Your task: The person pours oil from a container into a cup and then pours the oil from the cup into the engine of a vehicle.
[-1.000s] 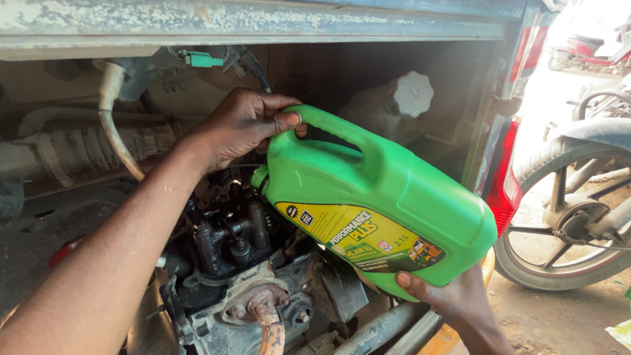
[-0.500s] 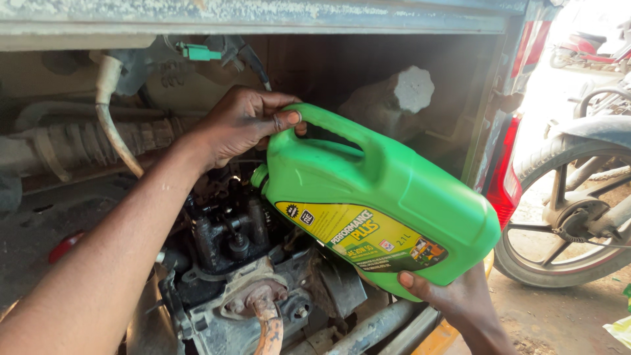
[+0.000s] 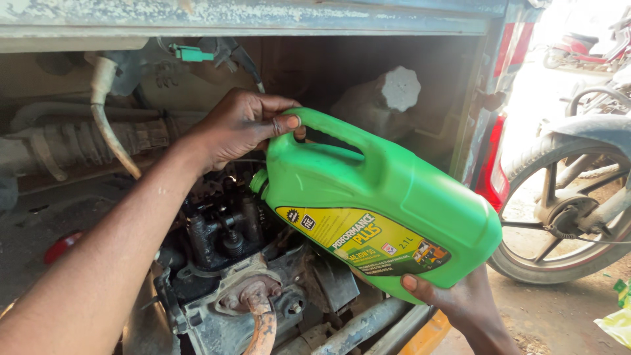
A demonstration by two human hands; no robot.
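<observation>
An open, grimy engine bay under a vehicle body. The left hand has fingers curled around the handle end of a green jug; the right hand cups its base. The jug is tipped, spout down over the engine; filling looks underway, level unseen.

A dusty engine bay floor is stretching across the lower left of the frame, and a small red object is lying on it near the left edge. A grimy engine block is sitting at the lower centre of the frame. At the right of the frame, bare dirt ground is carrying a spoked motorcycle wheel, which is standing upright on it. A yellow-green plastic wrapper is lying on the ground in the lower right corner.
</observation>
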